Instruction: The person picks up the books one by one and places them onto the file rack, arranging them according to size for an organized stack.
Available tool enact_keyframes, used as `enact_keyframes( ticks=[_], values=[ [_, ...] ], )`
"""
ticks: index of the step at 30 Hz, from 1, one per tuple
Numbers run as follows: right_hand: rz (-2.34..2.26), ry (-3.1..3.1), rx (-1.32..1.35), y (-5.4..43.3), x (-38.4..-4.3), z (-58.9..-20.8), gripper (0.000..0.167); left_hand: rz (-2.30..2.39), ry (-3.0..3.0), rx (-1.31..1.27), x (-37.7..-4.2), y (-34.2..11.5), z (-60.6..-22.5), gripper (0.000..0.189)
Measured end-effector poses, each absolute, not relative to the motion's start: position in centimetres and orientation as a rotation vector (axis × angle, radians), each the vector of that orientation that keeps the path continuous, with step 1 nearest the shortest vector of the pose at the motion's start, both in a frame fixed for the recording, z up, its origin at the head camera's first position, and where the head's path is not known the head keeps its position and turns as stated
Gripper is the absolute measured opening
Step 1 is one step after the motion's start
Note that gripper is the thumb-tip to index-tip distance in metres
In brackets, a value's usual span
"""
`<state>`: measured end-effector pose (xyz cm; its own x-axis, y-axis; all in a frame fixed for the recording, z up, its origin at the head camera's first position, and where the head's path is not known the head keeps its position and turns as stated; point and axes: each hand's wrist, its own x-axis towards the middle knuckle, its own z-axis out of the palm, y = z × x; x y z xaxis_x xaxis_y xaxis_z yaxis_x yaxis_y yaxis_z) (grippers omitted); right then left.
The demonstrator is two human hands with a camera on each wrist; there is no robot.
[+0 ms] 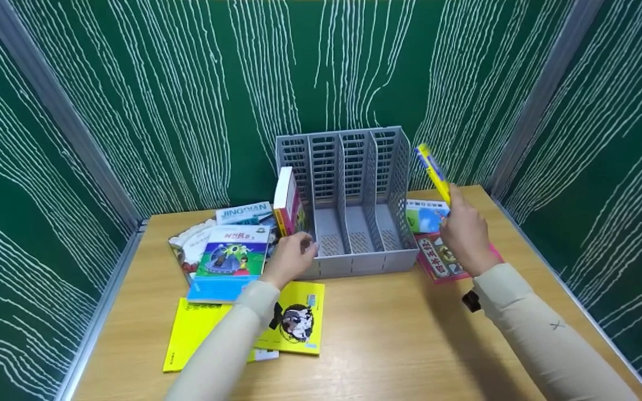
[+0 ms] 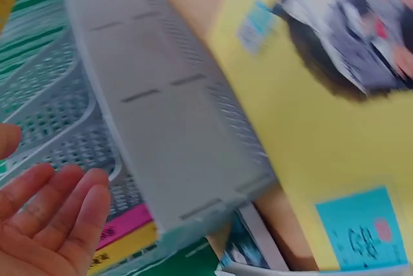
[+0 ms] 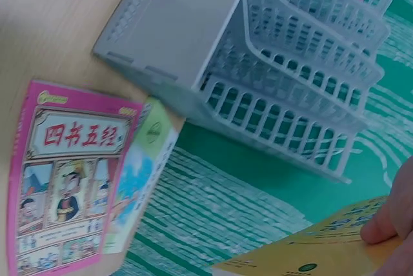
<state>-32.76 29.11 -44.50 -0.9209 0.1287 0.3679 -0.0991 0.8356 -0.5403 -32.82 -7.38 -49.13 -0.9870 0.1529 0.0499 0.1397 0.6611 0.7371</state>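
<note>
My right hand (image 1: 466, 231) grips a thin yellow book (image 1: 433, 172) by its lower end, raised to the right of the grey file rack (image 1: 354, 266). In the right wrist view the thumb presses on the yellow cover (image 3: 322, 250). My left hand (image 1: 290, 257) is at the rack's front left corner, holding nothing. Its fingers (image 2: 90, 215) look loosely extended in the left wrist view. Beside it, books with pink and yellow spines (image 1: 287, 203) stand upright in the leftmost compartment. The other compartments show bare floors.
A pile with a blue-and-green book (image 1: 232, 256) lies left of the rack. Yellow books (image 1: 298, 292) lie in front of it, partly under my left arm. Right of the rack are a pink book (image 3: 71, 179) and a green-and-blue one (image 3: 139, 176). Green walls surround the table.
</note>
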Motion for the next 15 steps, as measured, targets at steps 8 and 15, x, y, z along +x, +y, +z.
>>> enact_keyframes(
  ticks=[8, 15],
  values=[
    [0.685, -2.47, 0.208, 27.3, -31.8, -44.6, 0.074, 1.699, 2.555, 0.209, -32.3, -7.7, -46.8, 0.038],
    [0.485, -2.379, 0.4, 25.8, -30.8, -44.9, 0.077, 1.906, 2.26, 0.161, -32.0, -7.5, -45.5, 0.051]
  ],
)
